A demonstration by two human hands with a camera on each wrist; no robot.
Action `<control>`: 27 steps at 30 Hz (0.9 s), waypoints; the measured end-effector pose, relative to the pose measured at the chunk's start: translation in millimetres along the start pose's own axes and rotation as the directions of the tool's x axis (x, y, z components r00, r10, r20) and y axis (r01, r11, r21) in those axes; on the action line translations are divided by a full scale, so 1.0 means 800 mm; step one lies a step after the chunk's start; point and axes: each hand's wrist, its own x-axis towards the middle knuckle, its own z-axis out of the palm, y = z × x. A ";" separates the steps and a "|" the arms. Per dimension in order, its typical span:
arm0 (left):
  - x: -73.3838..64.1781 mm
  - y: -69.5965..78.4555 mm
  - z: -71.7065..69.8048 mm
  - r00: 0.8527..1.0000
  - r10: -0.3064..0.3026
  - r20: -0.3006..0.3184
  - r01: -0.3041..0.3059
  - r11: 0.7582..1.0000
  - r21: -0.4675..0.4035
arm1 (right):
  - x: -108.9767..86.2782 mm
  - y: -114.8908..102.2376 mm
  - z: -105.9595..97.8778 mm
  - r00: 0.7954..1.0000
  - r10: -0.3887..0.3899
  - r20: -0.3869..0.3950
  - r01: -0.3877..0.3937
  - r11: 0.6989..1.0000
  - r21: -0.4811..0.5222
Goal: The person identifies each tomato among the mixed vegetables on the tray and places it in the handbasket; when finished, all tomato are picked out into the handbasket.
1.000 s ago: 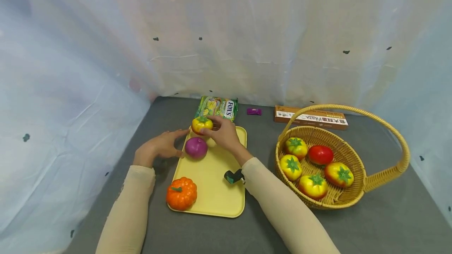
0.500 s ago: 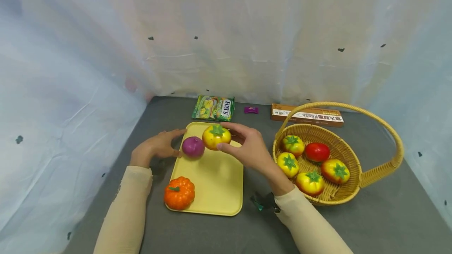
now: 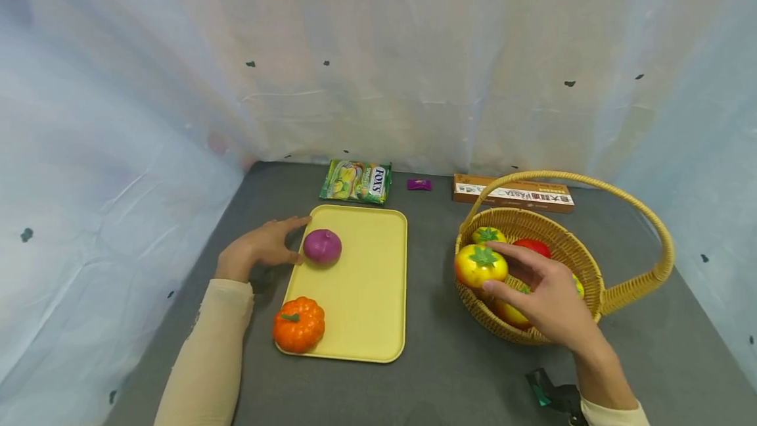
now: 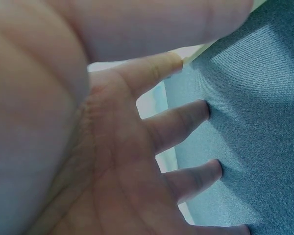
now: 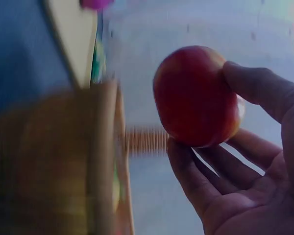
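Observation:
My right hand (image 3: 547, 298) pinches a yellow-and-red toy tomato (image 3: 481, 266) with a green leafy top, above the left rim of the wicker basket (image 3: 591, 275). In the right wrist view the tomato's red underside (image 5: 193, 98) shows between thumb and fingers. Inside the basket lie several similar tomatoes and a red one (image 3: 533, 246), partly hidden by the hand. My left hand (image 3: 263, 246) is at the left edge of the yellow tray (image 3: 367, 281), its thumb and forefinger at the rim. The left wrist view shows its fingers spread, tips on the grey cloth. A purple onion (image 3: 322, 246) lies on the tray beside it.
An orange pumpkin (image 3: 298, 325) sits at the tray's near left corner. Behind the tray lie a green Fox's packet (image 3: 356, 181) and a small purple-wrapped sweet (image 3: 419, 185). A pasta box (image 3: 514, 194) is behind the basket, whose tall handle (image 3: 641, 209) arches over it.
My right hand has lifted the tomato from the tray's far end and carried it right to the basket. The left hand stays at the tray's edge.

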 end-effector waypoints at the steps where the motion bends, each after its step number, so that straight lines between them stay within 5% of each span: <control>1: 0.000 -0.001 0.000 1.000 -0.003 0.000 0.003 1.000 0.000 | -0.006 0.006 -0.010 1.000 0.016 -0.010 -0.016 1.000 -0.014; 6: 0.000 -0.007 0.003 1.000 -0.012 -0.005 0.012 1.000 0.009 | -0.025 0.033 -0.049 0.990 0.140 -0.018 -0.141 0.979 -0.148; 14: -0.002 -0.006 0.004 1.000 -0.004 -0.005 0.004 1.000 0.001 | -0.018 0.056 -0.059 0.975 0.221 -0.009 -0.202 0.877 -0.436; 18: -0.001 -0.005 0.004 1.000 -0.002 -0.007 0.002 1.000 -0.004 | -0.007 0.062 -0.053 0.976 0.218 0.009 -0.187 0.856 -0.481; 27: 0.001 -0.005 0.003 1.000 0.008 -0.006 -0.008 1.000 0.003 | 0.002 0.065 -0.048 0.972 0.231 0.046 -0.183 0.860 -0.476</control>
